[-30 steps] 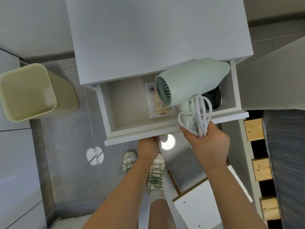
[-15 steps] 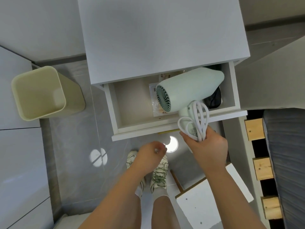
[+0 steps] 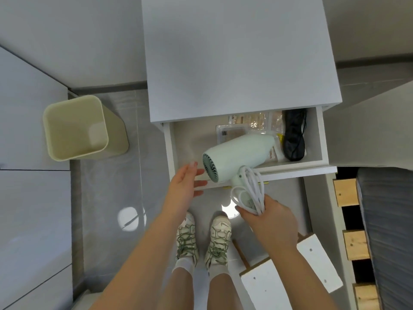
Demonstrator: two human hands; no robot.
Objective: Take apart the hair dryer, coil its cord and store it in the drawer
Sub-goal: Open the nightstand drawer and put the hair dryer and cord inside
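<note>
- Since half a second ago the left hand (image 3: 186, 186) has come up from below the drawer front, where its fingers were curled, and the drawer (image 3: 290, 170) stands further out of the white cabinet (image 3: 241, 59), showing more of what lies inside.
- Left hand now: fingers straight and slightly spread, palm facing 3 o'clock, holding nothing. Its fingertips are just beside the dryer's rear grille; I cannot tell whether they touch it or the drawer front.
- Right hand (image 3: 271, 220): fingers curled round the looped white cord (image 3: 250, 191) together with the end of the handle, gripping both, at 5 o'clock of the dryer's body.
- Hair dryer (image 3: 241, 153): pale green, held over the front edge of the drawer, part in and part out. Its barrel points toward 2 o'clock and its grille toward 8 o'clock, with the handle hanging outside toward 6 o'clock.
- Cord: several loops bunched along the handle, running down into the right fist.
- Inside the drawer, at 12 to 1 o'clock of the dryer, lie clear packets (image 3: 252, 121); a black pouch (image 3: 293, 139) lies at 2 o'clock near the right wall.
- A cream bin (image 3: 76, 128) stands on the grey floor at 9 o'clock of the drawer, well apart.
- White shoes (image 3: 187, 238) stand at 6 o'clock, below the drawer.
</note>
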